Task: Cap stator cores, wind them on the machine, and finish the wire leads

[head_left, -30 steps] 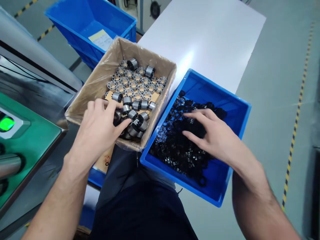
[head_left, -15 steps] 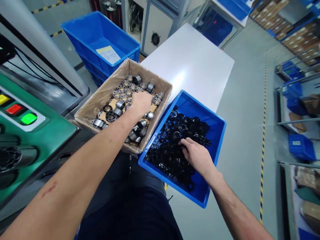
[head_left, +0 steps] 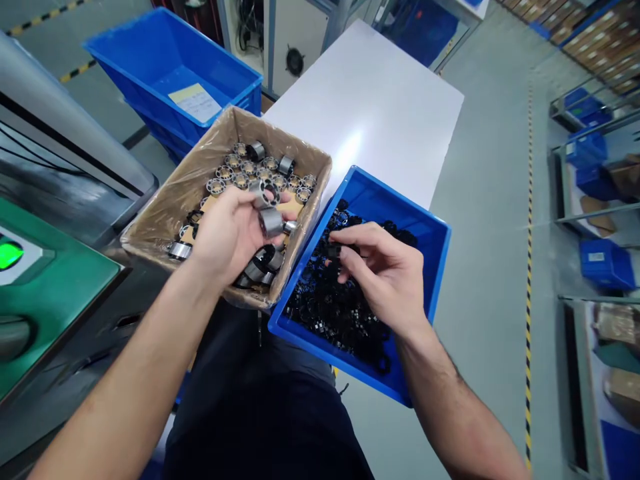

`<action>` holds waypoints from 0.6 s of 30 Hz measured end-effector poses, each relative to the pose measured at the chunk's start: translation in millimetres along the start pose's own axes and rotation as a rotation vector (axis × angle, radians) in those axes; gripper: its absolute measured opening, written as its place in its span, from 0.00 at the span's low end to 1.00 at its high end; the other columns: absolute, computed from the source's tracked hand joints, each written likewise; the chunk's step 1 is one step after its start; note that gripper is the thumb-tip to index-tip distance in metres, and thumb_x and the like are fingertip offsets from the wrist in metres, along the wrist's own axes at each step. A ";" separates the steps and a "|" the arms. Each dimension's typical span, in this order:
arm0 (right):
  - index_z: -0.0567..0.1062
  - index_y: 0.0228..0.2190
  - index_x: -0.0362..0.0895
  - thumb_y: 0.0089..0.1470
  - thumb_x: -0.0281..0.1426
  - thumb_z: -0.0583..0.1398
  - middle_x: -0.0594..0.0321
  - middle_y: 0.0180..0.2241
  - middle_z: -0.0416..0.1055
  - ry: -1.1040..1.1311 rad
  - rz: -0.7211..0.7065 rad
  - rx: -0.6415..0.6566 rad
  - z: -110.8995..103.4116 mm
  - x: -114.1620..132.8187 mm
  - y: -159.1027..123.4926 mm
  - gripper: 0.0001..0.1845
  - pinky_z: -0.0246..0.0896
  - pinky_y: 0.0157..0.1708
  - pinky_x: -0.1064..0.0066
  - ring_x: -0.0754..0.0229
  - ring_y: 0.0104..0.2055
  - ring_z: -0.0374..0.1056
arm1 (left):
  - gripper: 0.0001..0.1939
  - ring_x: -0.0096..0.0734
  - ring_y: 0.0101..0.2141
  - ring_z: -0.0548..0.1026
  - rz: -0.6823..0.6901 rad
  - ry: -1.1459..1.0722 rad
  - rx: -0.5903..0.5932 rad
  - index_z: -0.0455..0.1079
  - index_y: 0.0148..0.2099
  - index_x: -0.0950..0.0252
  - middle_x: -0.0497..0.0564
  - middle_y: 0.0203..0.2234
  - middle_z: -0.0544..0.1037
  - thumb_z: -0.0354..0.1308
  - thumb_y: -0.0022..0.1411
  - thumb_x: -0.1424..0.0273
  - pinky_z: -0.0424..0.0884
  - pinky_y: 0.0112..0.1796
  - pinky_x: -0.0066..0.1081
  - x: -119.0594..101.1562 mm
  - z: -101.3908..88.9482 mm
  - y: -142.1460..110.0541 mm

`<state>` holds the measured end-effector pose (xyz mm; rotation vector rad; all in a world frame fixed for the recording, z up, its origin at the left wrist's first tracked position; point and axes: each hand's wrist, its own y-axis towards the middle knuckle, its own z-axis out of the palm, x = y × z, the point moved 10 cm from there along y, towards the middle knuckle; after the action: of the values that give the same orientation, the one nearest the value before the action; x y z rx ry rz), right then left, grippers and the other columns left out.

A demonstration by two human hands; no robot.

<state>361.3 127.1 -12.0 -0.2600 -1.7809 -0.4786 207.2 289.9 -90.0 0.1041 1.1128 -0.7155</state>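
We take the plastic-lined carton (head_left: 175,193) as our reference. The left hand (head_left: 225,230) is over the carton, palm turned up and toward its right side. Its fingers curl about two silver cylindrical cores: an upper core (head_left: 258,193), its ringed end facing us, and a lower core (head_left: 271,223) close beneath it. Exactly how the thumb bears on them we cannot tell.

Inside the carton, toward its far end, we record silver rings (head_left: 240,180) standing in rows on a brown sheet; more cores (head_left: 256,270) lie jumbled at its near right corner.

Immediately right of the carton is a blue bin (head_left: 395,213) holding a heap of black parts (head_left: 320,310). The right hand (head_left: 383,267) is above this heap, thumb and forefinger pinching a small black part (head_left: 333,251); the remaining fingers are bent inward. The shape of that part is too dark to make out.

Beyond the carton, to its right, we note a white table (head_left: 395,93). Beyond it to the left stands a blue crate (head_left: 135,60) with a paper sheet (head_left: 195,102) inside. Left of the carton is a green panel (head_left: 65,280) with a lit green button (head_left: 10,253).
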 end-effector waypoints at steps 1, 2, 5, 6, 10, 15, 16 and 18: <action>0.95 0.46 0.51 0.71 0.30 0.74 0.62 0.45 0.88 0.051 -0.032 0.017 9.7 2.9 5.9 0.07 0.80 0.26 0.74 0.63 0.35 0.82 | 0.18 0.43 0.41 0.90 0.013 -0.014 -0.011 0.70 0.45 0.60 0.61 0.48 0.88 0.68 0.79 0.52 0.72 0.24 0.27 3.5 1.5 -9.2; 0.95 0.47 0.52 0.72 0.30 0.74 0.62 0.46 0.89 0.088 -0.054 0.030 18.0 3.2 10.7 0.07 0.80 0.27 0.74 0.63 0.37 0.82 | 0.25 0.39 0.36 0.88 0.039 -0.010 -0.020 0.69 0.45 0.59 0.58 0.45 0.88 0.71 0.78 0.45 0.68 0.21 0.26 6.1 3.4 -16.8; 0.92 0.50 0.52 0.71 0.30 0.76 0.62 0.48 0.90 0.137 -0.071 0.011 31.2 -7.6 17.3 0.08 0.78 0.27 0.74 0.61 0.41 0.84 | 0.33 0.29 0.23 0.77 0.112 0.026 -0.002 0.71 0.52 0.56 0.46 0.34 0.81 0.76 0.72 0.34 0.63 0.18 0.27 15.0 12.9 -31.1; 0.92 0.50 0.52 0.71 0.31 0.76 0.62 0.48 0.90 0.138 -0.068 -0.007 32.5 -12.9 17.0 0.08 0.78 0.27 0.74 0.60 0.42 0.86 | 0.33 0.29 0.21 0.74 0.122 0.041 0.014 0.72 0.54 0.54 0.44 0.31 0.78 0.73 0.73 0.31 0.64 0.18 0.28 18.7 16.3 -33.9; 0.91 0.47 0.50 0.72 0.29 0.76 0.63 0.45 0.91 0.067 -0.109 -0.057 32.5 -22.0 9.6 0.05 0.79 0.31 0.73 0.59 0.44 0.87 | 0.35 0.31 0.21 0.72 0.071 0.104 0.093 0.70 0.49 0.54 0.44 0.28 0.72 0.61 0.78 0.26 0.68 0.20 0.32 36.0 26.0 -41.3; 0.91 0.47 0.51 0.74 0.22 0.71 0.62 0.47 0.92 -0.030 -0.246 -0.048 34.9 -10.2 4.6 0.11 0.85 0.40 0.69 0.57 0.49 0.88 | 0.29 0.31 0.20 0.72 0.039 0.124 0.158 0.71 0.57 0.52 0.43 0.27 0.73 0.60 0.82 0.32 0.66 0.21 0.31 44.9 25.7 -50.2; 0.91 0.46 0.51 0.74 0.22 0.70 0.62 0.47 0.92 -0.041 -0.273 -0.047 35.7 -7.8 4.4 0.12 0.86 0.42 0.67 0.56 0.50 0.89 | 0.29 0.32 0.20 0.73 0.038 0.132 0.164 0.73 0.61 0.51 0.43 0.27 0.73 0.61 0.82 0.33 0.67 0.21 0.31 45.6 24.7 -51.5; 0.91 0.46 0.51 0.74 0.20 0.70 0.62 0.46 0.92 -0.054 -0.315 -0.048 37.2 -4.9 4.1 0.14 0.88 0.46 0.64 0.55 0.50 0.89 | 0.31 0.33 0.20 0.75 0.039 0.159 0.186 0.74 0.70 0.50 0.43 0.26 0.74 0.60 0.84 0.33 0.68 0.21 0.32 46.7 24.5 -53.5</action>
<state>331.9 147.9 -23.5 -0.0237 -1.8736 -0.7451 207.1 216.1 -104.0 0.3446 1.1905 -0.7851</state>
